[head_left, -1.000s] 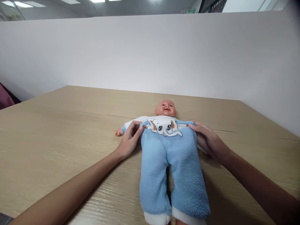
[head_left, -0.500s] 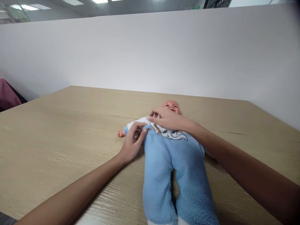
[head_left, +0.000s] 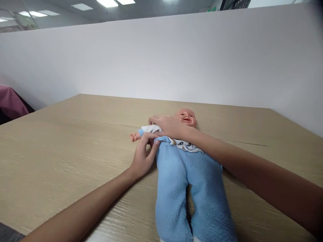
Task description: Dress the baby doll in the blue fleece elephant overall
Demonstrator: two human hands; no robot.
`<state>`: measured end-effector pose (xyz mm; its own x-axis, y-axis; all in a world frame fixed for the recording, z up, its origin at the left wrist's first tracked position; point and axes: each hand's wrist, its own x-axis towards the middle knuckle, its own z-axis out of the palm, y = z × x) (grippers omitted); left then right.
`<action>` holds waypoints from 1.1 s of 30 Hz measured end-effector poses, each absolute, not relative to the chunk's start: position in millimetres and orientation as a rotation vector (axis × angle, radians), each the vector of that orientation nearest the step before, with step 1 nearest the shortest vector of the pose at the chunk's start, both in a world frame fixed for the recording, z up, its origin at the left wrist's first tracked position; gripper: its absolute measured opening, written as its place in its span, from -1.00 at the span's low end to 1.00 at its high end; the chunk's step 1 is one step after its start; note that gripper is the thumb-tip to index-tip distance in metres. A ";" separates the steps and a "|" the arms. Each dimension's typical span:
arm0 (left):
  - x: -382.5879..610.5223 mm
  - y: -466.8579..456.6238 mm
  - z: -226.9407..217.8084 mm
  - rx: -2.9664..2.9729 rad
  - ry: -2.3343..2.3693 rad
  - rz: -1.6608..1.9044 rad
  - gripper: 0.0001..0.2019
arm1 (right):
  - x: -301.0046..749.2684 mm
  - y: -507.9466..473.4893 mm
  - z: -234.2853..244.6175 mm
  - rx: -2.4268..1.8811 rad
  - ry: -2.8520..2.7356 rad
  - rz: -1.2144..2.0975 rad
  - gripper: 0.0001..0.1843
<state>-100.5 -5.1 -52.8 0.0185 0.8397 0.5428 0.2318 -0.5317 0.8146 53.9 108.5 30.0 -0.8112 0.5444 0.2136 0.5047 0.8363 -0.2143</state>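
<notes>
A baby doll (head_left: 188,117) lies on its back on the table, head away from me. It wears blue fleece overalls (head_left: 174,168) with an animal face stitched on the chest, over a white sleeve (head_left: 151,129) with a blue cuff. My left hand (head_left: 145,153) pinches the overalls' upper side edge between thumb and fingers. Across the doll's chest reaches my right hand (head_left: 169,127), its fingers curled over the sleeved upper arm on the left. Those fingertips are partly hidden. The doll's small hand (head_left: 135,136) points left, and its other arm is hidden.
The wooden table (head_left: 75,144) extends around the doll, with a thin seam across it. Behind it stands a white partition (head_left: 161,60). Dark red cloth (head_left: 12,101) shows beyond the table's left edge.
My right hand has moved left from the doll's chest to its upper arm, uncovering more of the face. The sleeved arm has shifted slightly. My left hand stays at the overalls' edge.
</notes>
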 end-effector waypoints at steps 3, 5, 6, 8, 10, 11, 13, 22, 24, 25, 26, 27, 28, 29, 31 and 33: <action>-102.5 -7.2 -55.4 1.865 1.118 1.597 -0.88 | 73.5 107.8 29.8 -0.815 -2.499 0.298 -0.70; -104.3 -7.9 -58.1 1.951 1.142 1.669 -0.92 | 85.3 109.7 28.2 -0.794 -2.396 0.501 -0.65; -105.1 -7.9 -59.7 2.022 1.142 1.730 -0.92 | 89.9 110.9 27.4 -0.777 -2.371 0.624 -0.64; -106.1 -6.9 -63.4 2.180 1.099 1.874 -0.86 | 95.6 113.4 25.4 -0.743 -2.354 0.811 -0.64; -105.7 -4.9 -67.6 2.291 0.962 1.968 -0.77 | 96.6 114.9 22.8 -0.724 -2.364 0.864 -0.65; -104.9 -3.8 -69.6 2.307 0.874 1.981 -0.75 | 95.6 115.0 21.2 -0.718 -2.369 0.851 -0.63; -102.1 -2.4 -72.6 2.246 0.736 1.970 -0.76 | 92.3 113.2 18.0 -0.713 -2.377 0.815 -0.57; -85.0 -8.0 -64.2 1.073 1.044 1.690 -0.65 | 105.2 71.6 36.3 -1.017 -2.377 0.873 -0.68; -84.1 -5.4 -64.9 0.896 1.039 1.607 -0.60 | 112.2 62.1 38.7 -1.070 -2.501 0.867 -0.59; -84.1 -3.5 -65.6 0.831 1.020 1.569 -0.58 | 115.1 58.5 37.3 -1.071 -2.536 0.838 -0.57; -84.4 -1.3 -66.1 0.775 1.000 1.531 -0.58 | 117.3 55.8 34.4 -1.078 -2.532 0.802 -0.57; -84.8 1.0 -66.5 0.731 0.983 1.494 -0.57 | 119.1 54.2 30.0 -1.099 -2.487 0.776 -0.57; -85.3 3.5 -66.6 0.703 0.972 1.460 -0.57 | 120.6 53.6 24.6 -1.128 -2.418 0.774 -0.57; -85.9 6.1 -66.3 0.691 0.967 1.432 -0.57 | 121.9 53.9 18.7 -1.145 -2.342 0.800 -0.56; -87.6 11.8 -65.0 0.700 0.960 1.402 -0.58 | 124.6 55.9 7.2 -1.106 -2.196 0.937 -0.56; -90.2 17.7 -63.2 0.735 0.949 1.393 -0.59 | 128.0 58.3 -2.0 -1.020 -2.022 1.129 -0.56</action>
<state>-90.2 17.7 -63.2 -0.0627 0.9914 -0.1145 -0.4697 0.0719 0.8799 128.0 58.3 -2.0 -0.5235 0.8418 0.1313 0.3297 0.3422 -0.8799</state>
